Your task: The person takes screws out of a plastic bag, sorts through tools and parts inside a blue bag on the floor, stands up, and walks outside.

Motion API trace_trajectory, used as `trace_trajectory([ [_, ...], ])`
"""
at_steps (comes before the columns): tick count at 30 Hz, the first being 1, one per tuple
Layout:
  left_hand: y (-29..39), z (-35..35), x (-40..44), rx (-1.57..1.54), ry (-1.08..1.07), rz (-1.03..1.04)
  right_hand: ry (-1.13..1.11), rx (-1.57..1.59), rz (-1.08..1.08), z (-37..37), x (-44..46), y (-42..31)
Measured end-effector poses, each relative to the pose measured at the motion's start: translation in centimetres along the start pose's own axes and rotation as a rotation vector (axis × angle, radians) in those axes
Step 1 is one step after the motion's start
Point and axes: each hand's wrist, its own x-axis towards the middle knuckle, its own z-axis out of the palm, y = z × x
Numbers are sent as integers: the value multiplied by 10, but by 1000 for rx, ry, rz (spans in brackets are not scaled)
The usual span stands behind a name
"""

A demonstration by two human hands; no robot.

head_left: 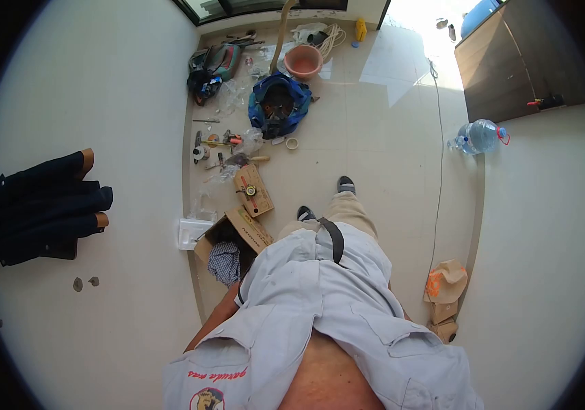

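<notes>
Neither of my hands shows. My left forearm (216, 318) runs down beside my light grey shirt (285, 287), and its hand is hidden behind the cloth. Only a sliver of my right arm appears at the shirt's other side. Close to my left arm, a checked cloth (224, 263) hangs out of an open cardboard box (250, 229). Beyond it lies a smaller carton (254, 186) with a round tape measure (250, 191) on top. My shoes (346, 184) stand on the tiled floor.
Along the left wall lie several hand tools (216, 141), a blue tool bag (278, 106) and a pink basin (303, 62). A cable (439, 164) crosses the floor on the right, near a large water bottle (478, 137) and a beige hat (447, 281). Dark jackets (43, 208) hang at left.
</notes>
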Motion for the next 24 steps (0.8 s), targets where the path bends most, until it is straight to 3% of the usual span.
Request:
trace_trajectory([
  [11, -5, 25, -38, -114, 88, -16, -4, -90, -64, -4, 29, -33],
  [15, -9, 27, -44, -147, 112, -3, 89, -66, -239, -3, 41, -74],
  [18, -9, 23, -44, -165, 130, 17, 231, -162, -545, 11, 42, -144],
  [21, -9, 19, -49, -172, 134, 23, -108, -285, -506, 20, -5, -250],
  [24, -6, 8, -51, -162, 123, 20, -93, -535, -486, 43, -1, -303],
])
